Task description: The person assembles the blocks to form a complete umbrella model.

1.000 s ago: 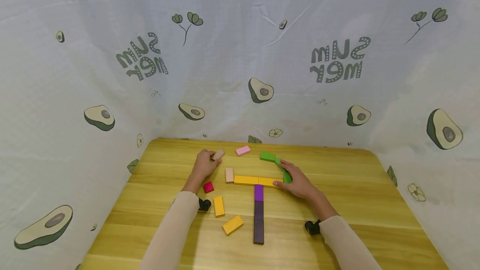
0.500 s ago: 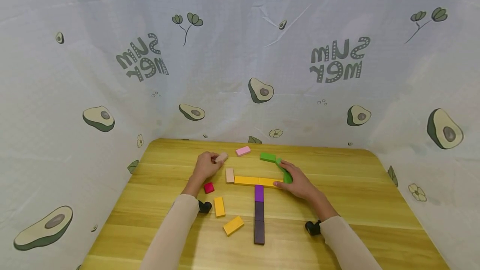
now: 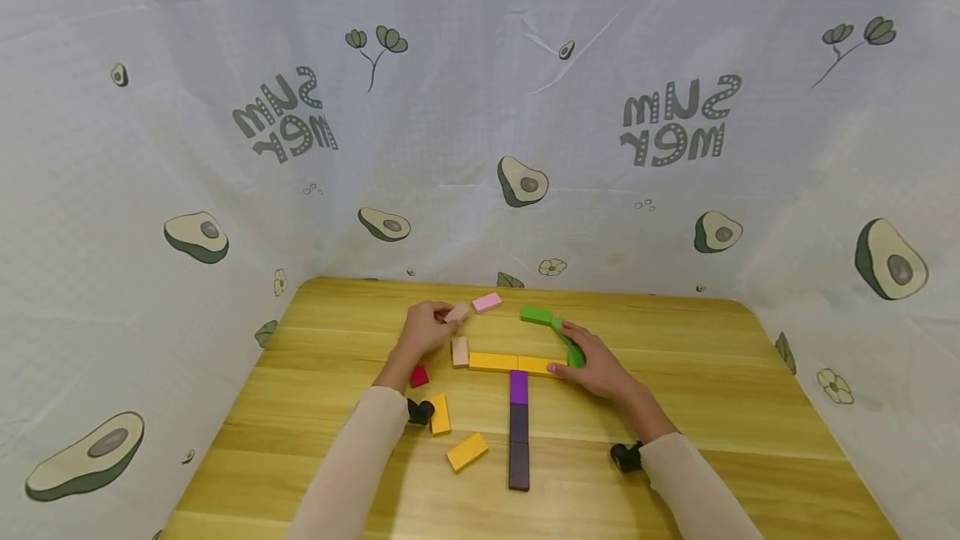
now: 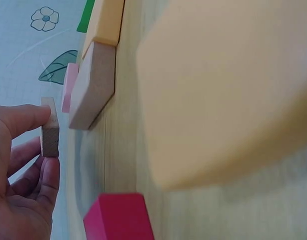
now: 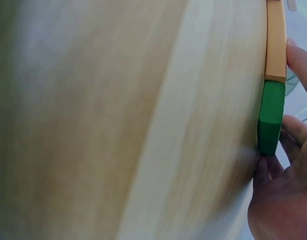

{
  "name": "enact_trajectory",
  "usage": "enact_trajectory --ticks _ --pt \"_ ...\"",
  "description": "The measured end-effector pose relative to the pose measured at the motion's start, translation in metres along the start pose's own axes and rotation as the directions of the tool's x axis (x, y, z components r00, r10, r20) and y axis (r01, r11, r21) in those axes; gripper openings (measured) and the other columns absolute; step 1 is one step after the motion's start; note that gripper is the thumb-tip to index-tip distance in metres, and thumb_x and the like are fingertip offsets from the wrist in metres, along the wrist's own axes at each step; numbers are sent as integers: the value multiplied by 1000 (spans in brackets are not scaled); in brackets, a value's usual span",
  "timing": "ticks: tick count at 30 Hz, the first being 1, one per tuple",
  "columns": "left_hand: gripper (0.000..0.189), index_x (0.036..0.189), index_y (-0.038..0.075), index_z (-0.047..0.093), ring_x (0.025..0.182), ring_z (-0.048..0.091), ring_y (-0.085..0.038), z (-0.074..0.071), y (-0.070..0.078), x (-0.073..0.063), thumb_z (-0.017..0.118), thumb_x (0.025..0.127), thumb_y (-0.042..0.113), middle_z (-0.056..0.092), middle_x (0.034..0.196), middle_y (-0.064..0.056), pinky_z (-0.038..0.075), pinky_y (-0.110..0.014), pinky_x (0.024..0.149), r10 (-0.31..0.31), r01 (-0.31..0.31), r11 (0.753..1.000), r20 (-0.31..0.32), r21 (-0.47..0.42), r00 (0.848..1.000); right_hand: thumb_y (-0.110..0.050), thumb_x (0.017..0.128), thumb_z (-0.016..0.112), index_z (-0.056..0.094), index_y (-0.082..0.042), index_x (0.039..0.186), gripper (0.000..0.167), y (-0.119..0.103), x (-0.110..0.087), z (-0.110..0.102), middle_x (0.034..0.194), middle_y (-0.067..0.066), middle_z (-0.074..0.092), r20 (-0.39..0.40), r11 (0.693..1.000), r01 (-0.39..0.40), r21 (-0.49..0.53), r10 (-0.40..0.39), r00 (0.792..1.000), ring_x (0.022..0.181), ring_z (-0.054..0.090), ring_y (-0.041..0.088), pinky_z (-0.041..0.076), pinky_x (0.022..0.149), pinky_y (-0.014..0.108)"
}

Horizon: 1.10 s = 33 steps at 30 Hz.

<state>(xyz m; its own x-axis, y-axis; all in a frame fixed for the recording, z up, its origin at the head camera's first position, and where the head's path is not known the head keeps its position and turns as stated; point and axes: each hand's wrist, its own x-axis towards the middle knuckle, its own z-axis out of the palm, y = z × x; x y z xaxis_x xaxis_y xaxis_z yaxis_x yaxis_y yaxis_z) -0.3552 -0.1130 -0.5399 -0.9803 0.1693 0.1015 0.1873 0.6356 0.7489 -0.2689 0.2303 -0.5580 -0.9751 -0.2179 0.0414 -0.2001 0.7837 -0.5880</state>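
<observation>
My left hand (image 3: 426,330) pinches a plain wooden block (image 3: 457,313) between thumb and fingers, close to a pink block (image 3: 487,302). In the left wrist view, the thumb lies on one edge of that block and a finger on the opposite one. My right hand (image 3: 596,363) rests on the blocks at right, its thumb on the end of a yellow block (image 3: 536,363) and its fingers along curved green pieces (image 3: 575,355). The right wrist view has fingertips around the end of a green piece (image 5: 271,115), which abuts a yellow block (image 5: 276,40).
Another wooden block (image 3: 460,352) ends the yellow row at left. Below it runs a column with a purple block (image 3: 519,387) and dark blocks (image 3: 519,467). A green block (image 3: 536,315), a red block (image 3: 419,376) and loose yellow blocks (image 3: 467,452) lie on the wooden table (image 3: 675,332).
My left hand has carried the wooden block to the right, up beside the pink block. The right hand has stayed in place on the green and yellow blocks.
</observation>
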Motion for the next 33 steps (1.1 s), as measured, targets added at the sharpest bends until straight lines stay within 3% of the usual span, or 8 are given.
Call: enact_trajectory --ticks 17,33 --pt "39 123 6 76 89 65 -18 20 15 2 79 91 29 73 107 -10 59 -29 75 3 -1 1000 78 -15 997 -55 91 72 37 -6 159 91 0 -2 1 169 17 28 -5 1000 11 25 -11 1000 152 26 49 26 119 71" --pt "36 121 5 77 87 63 -18 22 12 1 79 91 25 72 106 -10 56 -28 73 10 -13 999 111 31 994 -56 90 72 37 -7 159 91 0 -1 1 169 16 28 -1 1000 -14 6 14 1000 153 26 48 26 120 70"
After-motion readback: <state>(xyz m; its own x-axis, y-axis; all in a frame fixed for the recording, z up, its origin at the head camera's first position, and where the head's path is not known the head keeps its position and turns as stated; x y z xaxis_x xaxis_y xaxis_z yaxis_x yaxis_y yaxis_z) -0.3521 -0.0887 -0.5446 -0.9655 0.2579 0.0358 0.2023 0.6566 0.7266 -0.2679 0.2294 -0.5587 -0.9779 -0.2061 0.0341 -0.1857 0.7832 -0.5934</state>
